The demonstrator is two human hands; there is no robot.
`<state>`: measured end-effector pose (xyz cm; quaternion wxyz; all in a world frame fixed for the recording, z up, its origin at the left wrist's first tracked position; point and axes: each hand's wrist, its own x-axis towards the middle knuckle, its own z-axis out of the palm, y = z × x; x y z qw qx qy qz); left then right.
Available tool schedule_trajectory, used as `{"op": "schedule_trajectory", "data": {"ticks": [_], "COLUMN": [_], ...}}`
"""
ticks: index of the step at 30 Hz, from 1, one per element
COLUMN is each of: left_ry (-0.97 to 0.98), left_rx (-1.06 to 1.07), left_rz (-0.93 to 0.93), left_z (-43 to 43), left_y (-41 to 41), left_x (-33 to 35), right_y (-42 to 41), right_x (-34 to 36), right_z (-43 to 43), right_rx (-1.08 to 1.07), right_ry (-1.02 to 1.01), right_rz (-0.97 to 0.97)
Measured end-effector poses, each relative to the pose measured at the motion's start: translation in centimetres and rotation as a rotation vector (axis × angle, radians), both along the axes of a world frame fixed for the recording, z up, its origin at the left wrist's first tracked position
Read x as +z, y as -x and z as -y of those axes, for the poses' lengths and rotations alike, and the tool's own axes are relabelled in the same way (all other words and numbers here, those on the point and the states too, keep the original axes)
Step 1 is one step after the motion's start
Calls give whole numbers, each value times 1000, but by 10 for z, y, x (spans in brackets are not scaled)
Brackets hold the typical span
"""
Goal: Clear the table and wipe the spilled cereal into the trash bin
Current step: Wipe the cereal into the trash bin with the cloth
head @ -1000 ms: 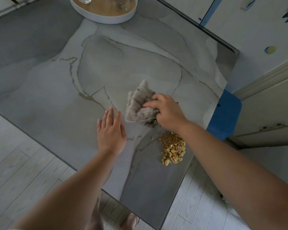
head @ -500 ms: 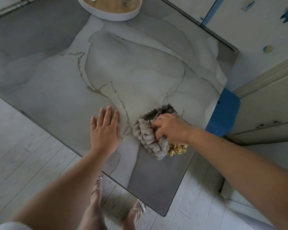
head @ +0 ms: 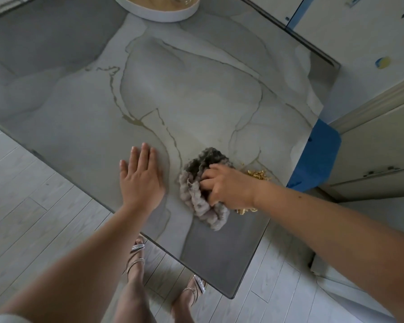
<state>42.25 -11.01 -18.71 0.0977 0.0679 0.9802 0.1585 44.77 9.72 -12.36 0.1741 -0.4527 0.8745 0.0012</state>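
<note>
1. We note the left hand (head: 141, 180) lying flat on the table (head: 79, 108), palm down. Its fingers are straight and close together, the thumb points out to the side, and it holds nothing.
2. The right hand (head: 229, 187) grips a bunched grey cloth (head: 196, 201). The fingers are curled into its folds and hold it down on the table top.
3. The cloth is ribbed, lighter on its near part and darker on its far part. It lies between the two hands, near the left hand but apart from it.
4. The cereal (head: 258, 174) lies on the table on the right side of the cloth, close to the table's right edge. The right hand and wrist hide most of it. We see one yellow patch beyond the wrist and a smaller one on its near side.
5. A blue object (head: 317, 159) stands lower than the table, just beside that right edge. We cannot tell what it is.
6. A round white tray (head: 159, 14) with a wooden base sits at the far side of the table, well apart from both hands. The frame cuts off its far part.
7. Two feet in strappy sandals (head: 135, 255) stand on the pale plank floor (head: 33, 206) at the table's near corner.
</note>
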Motion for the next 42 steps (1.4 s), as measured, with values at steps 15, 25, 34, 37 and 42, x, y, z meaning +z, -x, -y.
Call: {"op": "schedule_trajectory", "data": {"ticks": [15, 25, 34, 37, 42], "left_ry": [8, 17, 17, -24, -198], "left_rx": [47, 39, 9, 23, 110], "left_rz": [5, 47, 85, 121, 48], "left_z": [29, -4, -60, -69, -80], "left_y": [6, -5, -34, -42, -57], "left_x": [-3, 1, 3, 10, 41], "right_y": [26, 1, -14, -28, -72], "right_x": [-11, 11, 26, 34, 44], "right_z": [62, -17, -37, -53, -78], "right_rx": [-350, -142, -239, -362, -1092], "right_ry": [168, -178, -314, -182, 620], "right_rz": [-20, 29, 30, 34, -28]}}
